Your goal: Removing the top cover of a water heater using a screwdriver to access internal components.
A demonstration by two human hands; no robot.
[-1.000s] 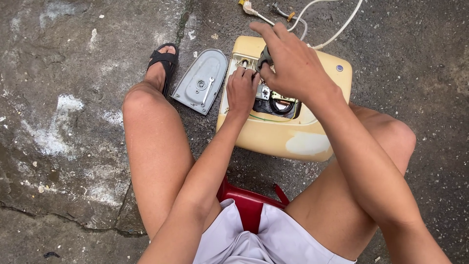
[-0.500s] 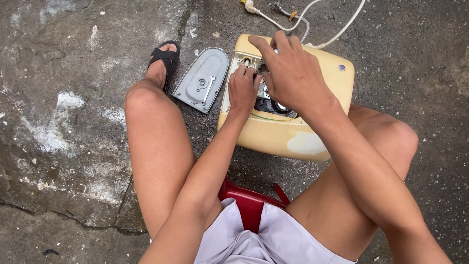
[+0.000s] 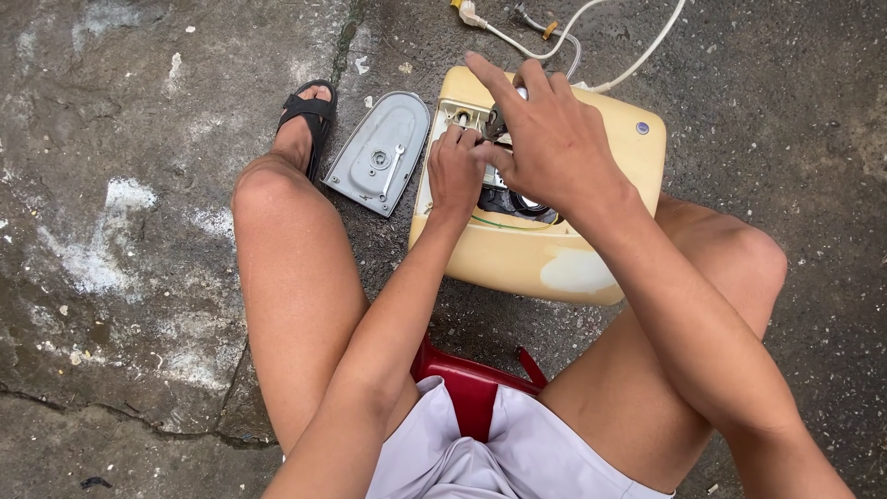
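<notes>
Head view. A cream-yellow plastic housing (image 3: 554,249), rounded at the corners and glossy, is seen lying on the rough grey concrete floor (image 3: 120,185) between the person's bare knees. An opening in its upper face is exposed; dark parts and a thin green wire are partly visible inside, though details are hidden by the hands.

The left hand (image 3: 455,171) is extended along a straight forearm and is laid on the left edge of the opening, knuckles up, fingers curled down into the cavity. Its grip is closed on something inside; what is pinched cannot be told.

The right hand (image 3: 554,139) is arched over the opening from the right, wrist bent, index finger stretched forward toward the far edge of the housing. A small dark metal tool (image 3: 494,122) is seen under the thumb and fingers, which are pressed together around it; its shape is mostly covered.

A grey metal cover plate (image 3: 381,152), flat, tapered like an iron's sole, with stamped ribs and a central boss, is lying on the floor just beside the housing's left side, apart from both hands. White cables (image 3: 591,46) with a pale plug are trailed beyond the housing's far edge. A black sandal (image 3: 309,111) is worn on the left foot near the plate. A red plastic stool (image 3: 471,388) is sat upon; pale shorts (image 3: 499,462) are worn.
</notes>
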